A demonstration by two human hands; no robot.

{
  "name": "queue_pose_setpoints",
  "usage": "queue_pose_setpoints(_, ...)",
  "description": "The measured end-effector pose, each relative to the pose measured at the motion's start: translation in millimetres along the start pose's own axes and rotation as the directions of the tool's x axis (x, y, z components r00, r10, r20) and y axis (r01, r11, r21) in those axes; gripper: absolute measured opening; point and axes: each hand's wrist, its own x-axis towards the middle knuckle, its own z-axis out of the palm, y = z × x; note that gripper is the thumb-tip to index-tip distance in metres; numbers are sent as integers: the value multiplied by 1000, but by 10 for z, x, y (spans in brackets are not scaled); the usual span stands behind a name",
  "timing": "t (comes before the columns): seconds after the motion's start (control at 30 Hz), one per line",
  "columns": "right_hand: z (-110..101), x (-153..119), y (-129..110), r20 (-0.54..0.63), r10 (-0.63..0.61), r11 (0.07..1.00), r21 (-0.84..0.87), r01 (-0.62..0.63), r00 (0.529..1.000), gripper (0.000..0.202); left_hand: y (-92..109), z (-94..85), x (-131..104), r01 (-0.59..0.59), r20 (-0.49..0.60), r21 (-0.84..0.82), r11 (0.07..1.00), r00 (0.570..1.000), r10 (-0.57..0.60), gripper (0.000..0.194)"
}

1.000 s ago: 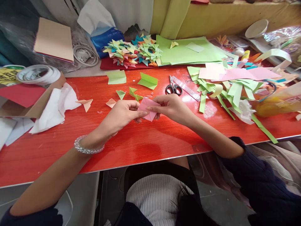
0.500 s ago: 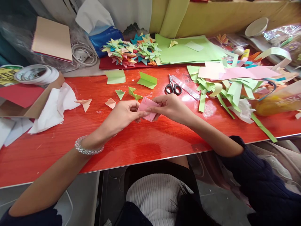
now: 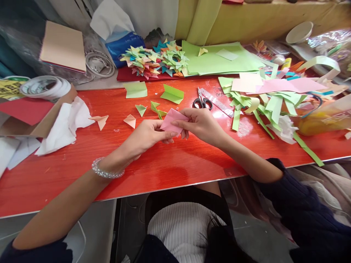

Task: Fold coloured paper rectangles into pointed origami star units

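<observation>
A small creased sheet of pink paper (image 3: 170, 119) is held between my two hands above the red table. My left hand (image 3: 152, 136) pinches its left side, the thumb lying along the lower edge. At the paper's right side, my right hand (image 3: 199, 123) grips it between thumb and fingers. Just beyond the hands lie folded green paper pieces (image 3: 155, 109), a small green triangle (image 3: 141, 110) and a peach folded piece (image 3: 129, 121). Scissors with black handles (image 3: 202, 103) rest beyond my right hand, beside a clear ruler (image 3: 218, 103).
Green and pink paper strips (image 3: 274, 104) are heaped at the right. Along the back sit folded-paper rings (image 3: 141, 62), a stack of green sheets (image 3: 211, 60) and a tissue pack (image 3: 123, 45). Rolls of tape (image 3: 41, 87) and white tissue (image 3: 64, 126) lie left, on the red table (image 3: 153, 171).
The pink paper has turned and tilted in my hands. My left thumb has slid from its face toward the lower edge, while my right hand keeps its grip.
</observation>
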Motion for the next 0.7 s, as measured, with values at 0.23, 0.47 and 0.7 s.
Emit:
queue_pose_setpoints(0.23,9,-2,-3,-43,-19,996,-85,16,999,26,-59,24,14,-32,54,-45,999,998,34,15)
queue_pose_setpoints(0.47,-13,18,25,5,19,998,51,-20,1000,26,36,-16,-17,-102,24,-15,995,994,102,27)
queue_pose_setpoints(0.7,-18,26,-47,40,62,970,233,-70,997,26,26,-13,-17,-192,-166,-85,978,970,176,21)
